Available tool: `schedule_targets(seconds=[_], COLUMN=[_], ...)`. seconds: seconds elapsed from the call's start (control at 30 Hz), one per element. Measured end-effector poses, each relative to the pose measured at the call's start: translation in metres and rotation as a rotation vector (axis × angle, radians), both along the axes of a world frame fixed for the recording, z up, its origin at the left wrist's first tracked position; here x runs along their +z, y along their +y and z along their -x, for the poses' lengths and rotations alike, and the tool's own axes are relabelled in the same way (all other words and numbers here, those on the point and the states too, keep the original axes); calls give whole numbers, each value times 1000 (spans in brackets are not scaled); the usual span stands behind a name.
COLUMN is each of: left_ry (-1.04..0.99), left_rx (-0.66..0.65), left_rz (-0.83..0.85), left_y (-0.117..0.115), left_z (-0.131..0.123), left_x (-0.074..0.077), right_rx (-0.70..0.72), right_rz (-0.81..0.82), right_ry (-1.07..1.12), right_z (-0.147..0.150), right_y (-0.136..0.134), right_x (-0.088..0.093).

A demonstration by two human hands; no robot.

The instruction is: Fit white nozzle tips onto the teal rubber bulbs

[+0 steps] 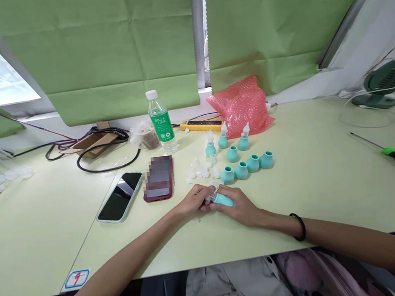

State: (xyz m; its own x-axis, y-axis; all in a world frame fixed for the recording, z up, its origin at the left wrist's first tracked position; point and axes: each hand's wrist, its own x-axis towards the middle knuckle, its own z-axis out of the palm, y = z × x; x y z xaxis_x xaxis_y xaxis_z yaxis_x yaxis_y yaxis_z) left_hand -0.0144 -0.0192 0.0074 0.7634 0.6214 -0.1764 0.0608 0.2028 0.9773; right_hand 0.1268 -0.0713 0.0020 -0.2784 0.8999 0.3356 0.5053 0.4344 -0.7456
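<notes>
Near the table's front, my left hand (193, 200) pinches a clear plastic nozzle piece (210, 197). My right hand (242, 206) is closed around a teal squeeze bulb (224, 200), its neck pointing left against the clear piece. Fingers hide the join, so I cannot tell whether the two are fitted together. Just beyond my hands stand several open-necked teal bulbs (242, 170). Behind them are three teal bulbs with clear nozzles on top (243, 142). A scatter of small clear and white plastic parts (199, 168) lies beyond my left hand.
Left of the parts lie a red-cased phone (158, 178) and a pale-cased phone (120, 197). At the back are a water bottle (161, 123), a yellow tool (201, 125), pink bubble wrap (241, 107) and a black cable (88, 165). A screwdriver (394, 154) lies far right, near a green fan (385, 76).
</notes>
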Motion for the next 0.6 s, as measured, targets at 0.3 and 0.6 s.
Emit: schedule_targets(seconds=[0.3, 0.6], left_ry=[-216, -94], left_rx=[115, 447], left_rz=[223, -400], left_y=[18, 18], left_z=[11, 16], left_x=[17, 38], right_rx=[-18, 563], right_rz=[-188, -390], right_ry=[84, -266], right_z=[-8, 12], right_y=[-1, -34], right_x=[4, 9])
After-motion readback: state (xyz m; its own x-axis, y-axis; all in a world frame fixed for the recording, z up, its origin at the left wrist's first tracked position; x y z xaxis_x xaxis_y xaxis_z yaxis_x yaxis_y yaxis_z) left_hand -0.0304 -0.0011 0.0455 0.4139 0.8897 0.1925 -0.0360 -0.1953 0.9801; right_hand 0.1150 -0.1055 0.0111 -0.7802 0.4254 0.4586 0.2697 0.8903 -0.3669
